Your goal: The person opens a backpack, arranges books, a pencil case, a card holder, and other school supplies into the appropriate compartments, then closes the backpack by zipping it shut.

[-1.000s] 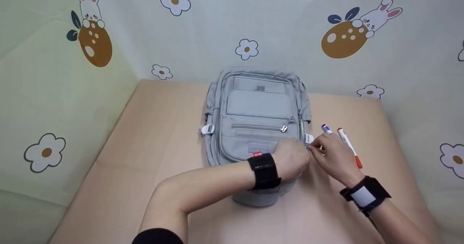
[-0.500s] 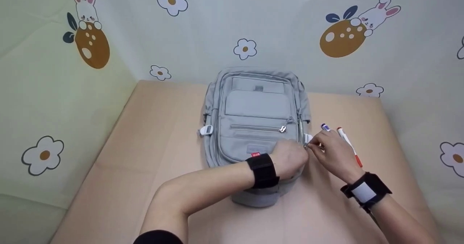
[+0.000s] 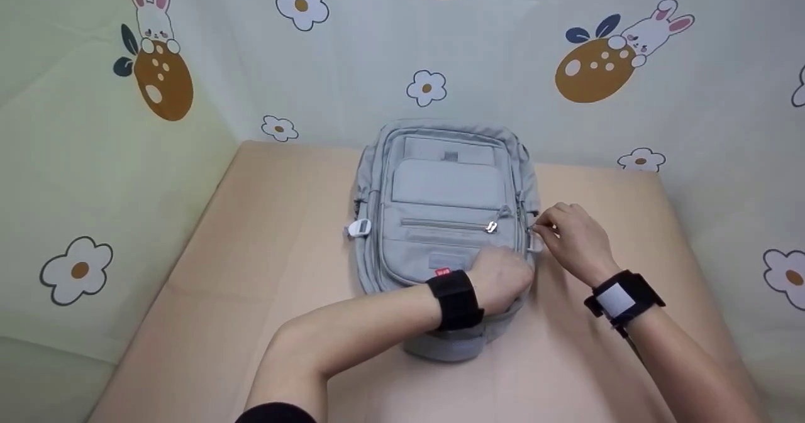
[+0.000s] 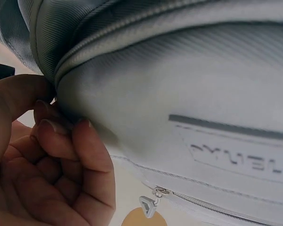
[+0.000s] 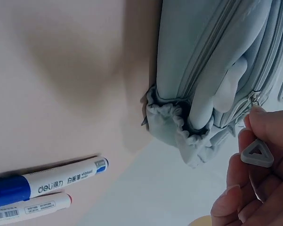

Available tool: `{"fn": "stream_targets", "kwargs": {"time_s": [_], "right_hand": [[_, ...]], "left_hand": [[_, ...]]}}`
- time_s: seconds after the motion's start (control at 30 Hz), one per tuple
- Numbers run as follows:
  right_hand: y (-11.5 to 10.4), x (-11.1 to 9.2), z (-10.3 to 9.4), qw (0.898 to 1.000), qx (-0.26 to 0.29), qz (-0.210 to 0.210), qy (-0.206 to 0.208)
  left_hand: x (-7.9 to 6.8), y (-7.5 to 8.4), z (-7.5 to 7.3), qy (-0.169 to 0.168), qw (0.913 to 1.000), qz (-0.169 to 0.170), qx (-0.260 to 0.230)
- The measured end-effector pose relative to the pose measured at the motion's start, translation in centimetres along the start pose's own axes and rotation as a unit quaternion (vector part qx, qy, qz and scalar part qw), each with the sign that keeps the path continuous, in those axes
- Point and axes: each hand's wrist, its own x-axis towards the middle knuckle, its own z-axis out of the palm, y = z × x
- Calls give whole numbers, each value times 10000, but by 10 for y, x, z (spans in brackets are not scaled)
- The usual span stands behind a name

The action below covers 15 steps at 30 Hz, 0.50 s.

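Note:
A grey backpack [image 3: 449, 183] lies front side up. My left hand [image 3: 502, 280] is at its lower right edge; in the left wrist view, thumb and fingers pinch the fabric at the seam beside the zipper track [image 4: 127, 26]. My right hand [image 3: 575, 239] is farther up the bag's right side, pinching a zipper pull. The right wrist view shows the metal slider [image 5: 254, 98] at my thumb and index fingertips, with the triangular tab [image 5: 257, 161] hanging over the curled fingers. A second zipper pull [image 3: 491, 226] lies on the front pocket.
A blue whiteboard marker [image 5: 68, 178] and a red-ended one [image 5: 35, 209] lie on the table [image 3: 277, 234] right of the bag, hidden in the head view. A white buckle [image 3: 359, 227] sits on the bag's left side. Patterned cloth [image 3: 352, 65] rises behind and at both sides.
My right hand has moved away from me along the bag's right side, the zipper pull in its fingers, and now covers the markers in the head view. My left hand stays in place.

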Motion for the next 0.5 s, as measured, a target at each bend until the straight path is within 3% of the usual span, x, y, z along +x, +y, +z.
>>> {"fn": "stream_targets", "kwargs": {"time_s": [0.2, 0.5], "right_hand": [[5, 15, 2, 9999, -51, 122, 41], [12, 36, 8, 9995, -143, 272, 81]], "left_hand": [[-1, 2, 1, 145, 9998, -22, 93], [0, 2, 2, -74, 10000, -57, -24]]}}
